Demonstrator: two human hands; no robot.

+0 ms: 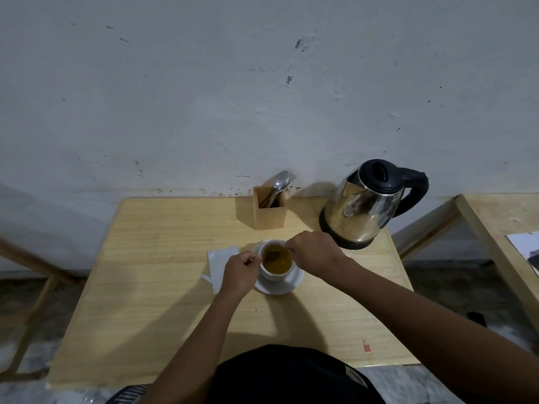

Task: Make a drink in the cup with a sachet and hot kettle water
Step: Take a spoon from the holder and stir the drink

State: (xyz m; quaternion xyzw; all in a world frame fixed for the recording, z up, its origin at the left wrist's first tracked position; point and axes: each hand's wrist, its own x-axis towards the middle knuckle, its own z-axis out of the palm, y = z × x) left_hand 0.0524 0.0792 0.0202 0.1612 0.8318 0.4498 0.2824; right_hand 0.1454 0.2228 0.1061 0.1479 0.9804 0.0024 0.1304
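Both hands flank the cup (pixel 276 262): left hand (pixel 240 272) gripping its side, right hand (pixel 316 252) pinching a spoon (pixel 277 253) inside.

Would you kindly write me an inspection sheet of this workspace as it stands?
Surface: wooden table, against a marked wall.
Job's things: white cup of amber drink on a saucer; kettle upright behind; opened sachet left of the cup.
Clutter: wooden holder with cutlery.
Grippers: left hand at the cup's side; right hand holds a stirrer in the drink.
Cables: nothing seen.
Surroundings: second table to the right.
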